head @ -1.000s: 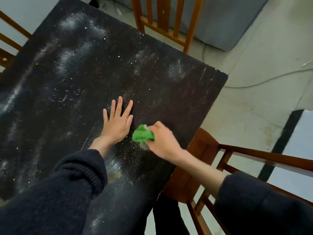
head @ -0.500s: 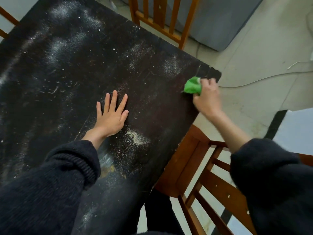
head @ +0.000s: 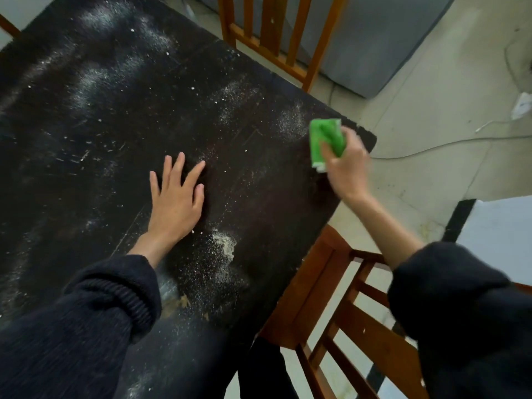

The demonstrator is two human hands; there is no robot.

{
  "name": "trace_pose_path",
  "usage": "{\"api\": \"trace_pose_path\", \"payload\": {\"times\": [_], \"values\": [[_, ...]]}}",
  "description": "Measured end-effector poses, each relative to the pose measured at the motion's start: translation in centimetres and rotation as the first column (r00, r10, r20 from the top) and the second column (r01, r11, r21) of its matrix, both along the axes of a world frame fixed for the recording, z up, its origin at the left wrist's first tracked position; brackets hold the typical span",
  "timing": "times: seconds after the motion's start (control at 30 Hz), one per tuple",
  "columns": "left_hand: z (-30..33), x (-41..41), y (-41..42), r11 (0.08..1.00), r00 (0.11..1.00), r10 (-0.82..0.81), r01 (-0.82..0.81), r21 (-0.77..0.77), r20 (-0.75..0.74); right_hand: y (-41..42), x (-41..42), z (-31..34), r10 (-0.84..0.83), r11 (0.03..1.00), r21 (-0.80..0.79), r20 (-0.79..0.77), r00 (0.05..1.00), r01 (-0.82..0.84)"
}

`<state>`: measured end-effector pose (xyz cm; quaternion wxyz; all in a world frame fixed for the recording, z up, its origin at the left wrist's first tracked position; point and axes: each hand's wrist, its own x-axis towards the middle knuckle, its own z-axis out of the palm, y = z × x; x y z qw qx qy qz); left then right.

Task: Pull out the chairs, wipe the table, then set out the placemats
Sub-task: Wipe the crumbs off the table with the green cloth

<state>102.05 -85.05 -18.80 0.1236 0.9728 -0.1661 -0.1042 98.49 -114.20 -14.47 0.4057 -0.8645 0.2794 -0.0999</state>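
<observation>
A dark wooden table [head: 100, 116] fills the left and middle of the head view, dusted with white powder and crumbs. A small heap of swept crumbs [head: 225, 243] lies near the table's right edge. My left hand [head: 177, 200] rests flat on the tabletop, fingers spread. My right hand [head: 347, 165] grips a folded green cloth [head: 325, 139] close to the table's far right corner. A brown wooden chair [head: 325, 289] stands pulled out below the right edge. No placemats are in view.
A second wooden chair [head: 276, 36] stands at the table's far side, and a chair part [head: 8, 25] shows at the upper left. A grey cabinet [head: 383, 38] is behind. A white cable [head: 449, 142] runs across the tiled floor.
My right hand carried the green cloth from beside my left hand up to the far right corner, then slightly back. A crumb heap stays where the cloth was. My left hand kept still.
</observation>
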Motion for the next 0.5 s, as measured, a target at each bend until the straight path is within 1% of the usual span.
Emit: {"api": "trace_pose_path", "payload": {"times": [0.07, 0.13, 0.23, 0.3, 0.4, 0.43, 0.5], "values": [[-0.3, 0.7, 0.2, 0.999, 0.999, 0.039, -0.04, 0.013, 0.038, -3.7, 3.3, -0.5, -0.086, 0.985, -0.15, 0.008, 0.996, 0.086], [-0.7, 1.1, 0.5, 0.997, 0.998, 0.056, -0.058, 0.059, 0.027, -6.0, 5.7, -1.3, -0.158, 0.955, -0.261, -0.05, 0.986, 0.14], [-1.4, 1.2, 0.9, 0.992, 0.999, 0.052, -0.053, 0.117, 0.005, -6.3, 7.8, -2.5, -0.208, 0.934, -0.328, -0.172, 0.963, 0.143], [-1.6, 1.2, 1.0, 0.991, 0.999, 0.044, -0.044, 0.125, -0.002, -5.3, 8.4, -3.0, -0.179, 0.936, -0.336, -0.198, 0.964, 0.105], [-1.5, 1.3, 1.0, 0.991, 0.999, 0.045, -0.043, 0.123, -0.014, -2.8, 8.6, -2.9, -0.086, 0.956, -0.292, -0.176, 0.981, 0.032], [-1.5, 1.3, 0.9, 0.992, 0.999, 0.047, -0.044, 0.118, -0.022, -1.6, 8.3, -2.8, -0.037, 0.964, -0.266, -0.166, 0.985, -0.009], [-1.2, 1.3, 1.0, 0.994, 0.998, 0.041, -0.038, 0.098, -0.037, 1.6, 7.1, -2.6, 0.121, 0.964, -0.215, -0.156, 0.98, -0.154]]}}
